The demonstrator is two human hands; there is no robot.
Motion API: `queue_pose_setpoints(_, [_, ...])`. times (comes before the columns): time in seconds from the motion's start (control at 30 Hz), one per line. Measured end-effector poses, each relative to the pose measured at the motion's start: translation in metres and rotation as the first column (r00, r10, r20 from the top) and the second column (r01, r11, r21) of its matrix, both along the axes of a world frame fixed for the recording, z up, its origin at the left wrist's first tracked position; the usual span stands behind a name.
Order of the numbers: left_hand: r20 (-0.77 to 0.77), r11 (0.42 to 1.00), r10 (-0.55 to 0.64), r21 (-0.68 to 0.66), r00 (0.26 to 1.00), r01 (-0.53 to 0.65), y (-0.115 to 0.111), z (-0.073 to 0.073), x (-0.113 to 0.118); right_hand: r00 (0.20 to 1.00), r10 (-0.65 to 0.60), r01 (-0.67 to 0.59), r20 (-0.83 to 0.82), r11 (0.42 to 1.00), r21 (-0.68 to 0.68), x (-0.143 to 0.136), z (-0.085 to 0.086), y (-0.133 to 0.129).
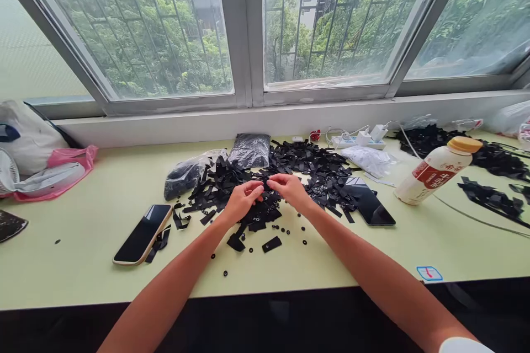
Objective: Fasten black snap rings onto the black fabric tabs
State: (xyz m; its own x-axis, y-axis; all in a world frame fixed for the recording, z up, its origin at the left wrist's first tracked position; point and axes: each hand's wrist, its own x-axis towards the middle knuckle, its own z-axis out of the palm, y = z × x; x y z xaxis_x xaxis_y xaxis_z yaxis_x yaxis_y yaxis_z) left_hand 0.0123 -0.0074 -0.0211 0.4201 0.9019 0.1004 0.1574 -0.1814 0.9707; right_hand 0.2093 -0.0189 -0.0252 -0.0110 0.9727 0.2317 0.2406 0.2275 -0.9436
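My left hand (242, 201) and my right hand (291, 190) are held close together over a pile of short black strips (219, 181). Fingers and thumb are pinched on both hands. Something small and dark may be between the fingertips, but I cannot make it out against the black pile. Small black ring-like pieces (250, 250) are scattered on the table in front of the hands. A flat black tab (272, 244) with a light mark lies just below them.
A phone (143, 234) lies left, another dark phone (370, 204) right. Behind the pile are two plastic bags of black pieces (249, 149). A bottle with a yellow cap (439, 171), a power strip (364, 141) and more black strips (492, 198) are on the right. A pink bag (78, 168) sits far left.
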Motion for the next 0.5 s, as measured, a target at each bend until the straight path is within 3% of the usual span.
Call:
queue_pose_setpoints(0.1, [-0.005,0.998,-0.038,0.049,0.999,0.038,0.0,-0.001,-0.001,0.992,0.022,-0.028,-0.126,0.998,-0.051,-0.016,-0.008,-0.009])
queue_pose_setpoints(0.27, [-0.008,0.992,-0.117,0.035,0.993,0.118,-0.003,0.0,0.0,0.997,0.029,-0.031,-0.076,0.999,-0.017,-0.015,-0.009,-0.014])
queue_pose_setpoints(0.4, [-0.048,0.994,-0.096,0.039,0.994,0.097,-0.003,-0.001,0.001,0.982,-0.177,0.164,0.061,0.97,0.18,-0.011,-0.003,-0.016])
queue_pose_setpoints(0.5, [-0.089,0.99,-0.083,0.108,0.993,0.092,-0.003,-0.001,0.0,0.972,-0.172,0.108,0.16,0.933,0.344,-0.01,0.0,-0.018])
